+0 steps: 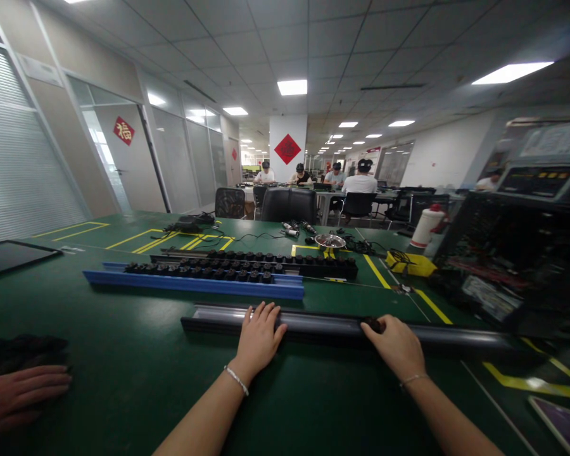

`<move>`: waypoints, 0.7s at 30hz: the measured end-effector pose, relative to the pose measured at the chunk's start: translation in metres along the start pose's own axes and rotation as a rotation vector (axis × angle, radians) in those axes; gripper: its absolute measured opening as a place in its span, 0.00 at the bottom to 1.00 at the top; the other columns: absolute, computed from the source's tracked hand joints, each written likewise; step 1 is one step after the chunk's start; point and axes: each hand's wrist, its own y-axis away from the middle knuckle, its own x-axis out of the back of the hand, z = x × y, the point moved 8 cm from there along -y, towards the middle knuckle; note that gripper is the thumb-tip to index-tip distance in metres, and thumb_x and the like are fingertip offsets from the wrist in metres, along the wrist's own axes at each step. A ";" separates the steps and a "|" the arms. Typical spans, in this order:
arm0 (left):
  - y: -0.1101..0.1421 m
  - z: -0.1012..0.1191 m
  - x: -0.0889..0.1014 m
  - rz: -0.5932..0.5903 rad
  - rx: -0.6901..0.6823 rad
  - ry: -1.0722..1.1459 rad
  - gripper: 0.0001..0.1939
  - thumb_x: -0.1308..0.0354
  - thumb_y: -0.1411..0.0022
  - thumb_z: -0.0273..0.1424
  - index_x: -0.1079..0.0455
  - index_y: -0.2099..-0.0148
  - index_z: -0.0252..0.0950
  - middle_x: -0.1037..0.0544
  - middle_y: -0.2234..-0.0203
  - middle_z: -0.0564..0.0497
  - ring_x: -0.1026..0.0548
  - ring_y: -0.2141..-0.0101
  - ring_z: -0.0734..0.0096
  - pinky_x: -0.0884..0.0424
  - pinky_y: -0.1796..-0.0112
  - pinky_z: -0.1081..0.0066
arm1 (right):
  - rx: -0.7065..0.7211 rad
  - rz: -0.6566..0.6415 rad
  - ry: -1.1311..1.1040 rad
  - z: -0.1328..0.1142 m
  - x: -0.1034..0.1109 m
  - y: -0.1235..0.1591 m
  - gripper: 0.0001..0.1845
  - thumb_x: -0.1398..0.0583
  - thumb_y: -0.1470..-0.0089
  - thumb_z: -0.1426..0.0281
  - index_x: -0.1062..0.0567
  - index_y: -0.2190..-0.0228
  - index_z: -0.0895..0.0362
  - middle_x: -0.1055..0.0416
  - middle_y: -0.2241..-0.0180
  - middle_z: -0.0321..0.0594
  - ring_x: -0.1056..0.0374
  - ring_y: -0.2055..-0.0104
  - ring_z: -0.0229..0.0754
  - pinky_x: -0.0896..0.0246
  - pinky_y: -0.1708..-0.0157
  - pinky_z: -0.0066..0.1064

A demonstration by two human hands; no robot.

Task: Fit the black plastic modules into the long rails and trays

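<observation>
A long black channel-shaped rail (318, 323) lies across the green table in front of me. My left hand (259, 339) rests on its left part, fingers stretched out and holding nothing. Farther right along the same rail, my right hand (399, 347) is closed around a small dark knob-like piece (373, 325), partly hidden by the fingers. That piece is at the rail's channel; whether it is seated there I cannot tell. Beyond the rail sits a blue channel rail (194, 285) with rows of small black round parts (228, 273) behind its front wall.
Another person's hand (23, 392) lies at the left beside a dark pile (23, 354). A metal dish (330, 240), a yellow tray (411, 263), a red-and-white bottle (427, 228) and cables (190, 223) stand farther back. Dark equipment (494, 253) rises at the right.
</observation>
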 end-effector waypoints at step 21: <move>-0.017 0.053 -0.023 -0.154 -0.099 0.187 0.22 0.51 0.39 0.36 0.41 0.44 0.35 0.32 0.46 0.45 0.38 0.44 0.63 0.44 0.43 0.59 | 0.090 -0.016 -0.086 -0.069 -0.020 0.015 0.18 0.46 0.50 0.53 0.31 0.74 0.55 0.30 0.70 0.41 0.35 0.65 0.43 0.46 0.66 0.33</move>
